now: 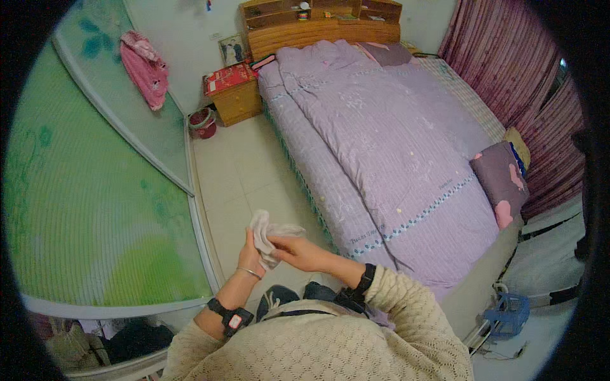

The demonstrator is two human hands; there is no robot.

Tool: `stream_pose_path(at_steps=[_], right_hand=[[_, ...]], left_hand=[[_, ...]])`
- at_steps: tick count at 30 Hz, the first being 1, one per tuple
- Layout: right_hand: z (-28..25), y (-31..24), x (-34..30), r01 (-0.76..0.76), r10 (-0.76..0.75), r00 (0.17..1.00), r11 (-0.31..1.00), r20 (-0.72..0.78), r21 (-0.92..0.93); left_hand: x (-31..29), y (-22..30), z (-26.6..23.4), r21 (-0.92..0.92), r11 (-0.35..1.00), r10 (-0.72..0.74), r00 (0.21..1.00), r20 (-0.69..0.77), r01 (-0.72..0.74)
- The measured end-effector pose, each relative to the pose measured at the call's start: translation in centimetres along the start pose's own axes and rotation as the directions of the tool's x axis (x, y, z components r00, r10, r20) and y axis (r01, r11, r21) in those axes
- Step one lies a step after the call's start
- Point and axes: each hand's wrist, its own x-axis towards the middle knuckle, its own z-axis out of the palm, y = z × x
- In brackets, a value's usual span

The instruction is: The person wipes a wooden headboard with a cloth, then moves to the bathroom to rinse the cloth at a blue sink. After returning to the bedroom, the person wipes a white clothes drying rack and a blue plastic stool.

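Note:
In front of my body, above the floor, I hold a small whitish cloth [261,233] between both hands. It is crumpled, with one end sticking up and another fold hanging out to the right; its exact kind is hard to make out. My left hand [250,252] grips it from the left side, the fingers partly hidden behind the fabric. From the right, my right hand [297,252] closes on its lower part with thumb and fingers. A bracelet circles my left wrist, and dark straps sit on both forearms.
A bed [381,159] with a lilac quilt fills the middle and right. Green sliding doors [108,209] stand on my left. Beyond the tiled floor [235,171] are a wooden nightstand [239,105] and a red bin [203,124]. A blue plastic stool [508,315] sits at lower right.

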Motion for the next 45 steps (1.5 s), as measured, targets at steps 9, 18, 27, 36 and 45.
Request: stream_pose_path(at_steps=[9,18,27,36,45], right_hand=[[-13.0,4.7,3.4,-0.389,0.587,0.799,0.671,-0.132,0.631],[-17.4,6.3,6.7,-0.201,0.724,0.558,0.592,-0.406,0.78],[-16.7,7.9,7.3,-0.04,0.818,0.31,0.52,-0.484,0.853],[-16.5,11.3,11.2,-0.517,0.608,0.314,0.754,-0.73,0.406],[-17.1,15.7,9.5,-0.638,-0.196,0.384,0.65,-0.902,-0.413]], left_hand=[[14.3,6.1,9.0,-0.022,0.976,-0.184,0.879,0.439,0.215],[24.9,10.4,16.4,0.235,0.877,-0.478,0.711,0.516,0.419],[29.6,9.5,18.2,0.417,0.756,-0.654,0.548,0.522,0.505],[30.4,5.2,21.6,0.628,0.715,-0.671,0.551,0.496,0.306],[33.6,-1.8,20.3,0.512,0.755,-0.363,0.388,0.847,-0.409]])
